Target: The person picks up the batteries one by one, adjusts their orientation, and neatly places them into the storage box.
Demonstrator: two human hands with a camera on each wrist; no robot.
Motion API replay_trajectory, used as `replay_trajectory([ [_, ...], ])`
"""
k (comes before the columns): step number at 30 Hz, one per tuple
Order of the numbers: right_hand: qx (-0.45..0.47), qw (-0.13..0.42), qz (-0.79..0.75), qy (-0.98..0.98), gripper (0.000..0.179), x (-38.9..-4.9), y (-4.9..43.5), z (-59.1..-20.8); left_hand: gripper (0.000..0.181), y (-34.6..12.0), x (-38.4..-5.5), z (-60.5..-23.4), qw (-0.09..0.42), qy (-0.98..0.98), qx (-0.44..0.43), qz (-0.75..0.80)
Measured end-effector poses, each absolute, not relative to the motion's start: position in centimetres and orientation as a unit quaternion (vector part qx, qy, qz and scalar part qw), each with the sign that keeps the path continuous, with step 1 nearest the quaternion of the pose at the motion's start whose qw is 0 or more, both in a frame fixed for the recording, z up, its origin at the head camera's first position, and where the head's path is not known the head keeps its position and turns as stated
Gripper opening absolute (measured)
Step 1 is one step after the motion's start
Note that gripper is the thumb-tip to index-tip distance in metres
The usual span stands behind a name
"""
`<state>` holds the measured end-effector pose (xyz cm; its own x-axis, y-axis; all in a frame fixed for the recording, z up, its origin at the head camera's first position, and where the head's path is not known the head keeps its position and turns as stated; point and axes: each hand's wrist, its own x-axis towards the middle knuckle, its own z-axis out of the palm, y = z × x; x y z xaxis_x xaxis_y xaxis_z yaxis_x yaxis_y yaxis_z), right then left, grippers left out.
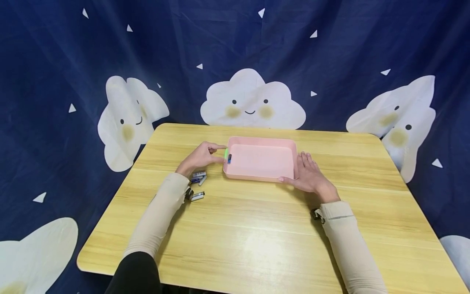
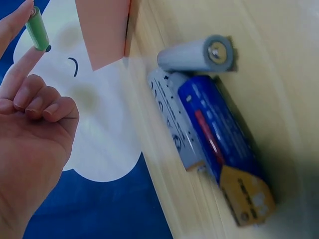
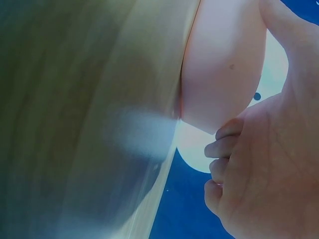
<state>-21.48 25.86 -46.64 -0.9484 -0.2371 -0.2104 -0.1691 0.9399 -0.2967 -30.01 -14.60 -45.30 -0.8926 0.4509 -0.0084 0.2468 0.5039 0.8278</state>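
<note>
My left hand (image 1: 201,157) pinches a green battery (image 2: 38,28) by its two ends between thumb and index finger, right at the left rim of a pink tray (image 1: 262,163). The other fingers of that hand are curled in, as the left wrist view shows. Just inside the tray's left end is a dark blue battery (image 1: 229,159). At the tray's near right corner, my right hand (image 1: 310,177) touches the wall with fairly straight fingers, its thumb along the front side. Below the left hand, a blue and gold battery (image 2: 224,149) lies beside grey-white batteries (image 2: 194,54) on the table.
Another white battery (image 1: 197,196) lies nearer to me, close by the left wrist. The wooden table (image 1: 235,228) reaches back to a dark blue curtain (image 1: 176,49) printed with smiling clouds.
</note>
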Motion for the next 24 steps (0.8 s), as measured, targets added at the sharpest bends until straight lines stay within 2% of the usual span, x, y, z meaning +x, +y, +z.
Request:
replay_trajectory([
  [24, -0.104, 0.122, -0.141, 0.977, 0.127, -21.5, 25.9, -46.6, 0.053, -11.7, -31.7, -45.8, 0.148, 0.875, 0.209, 0.411],
])
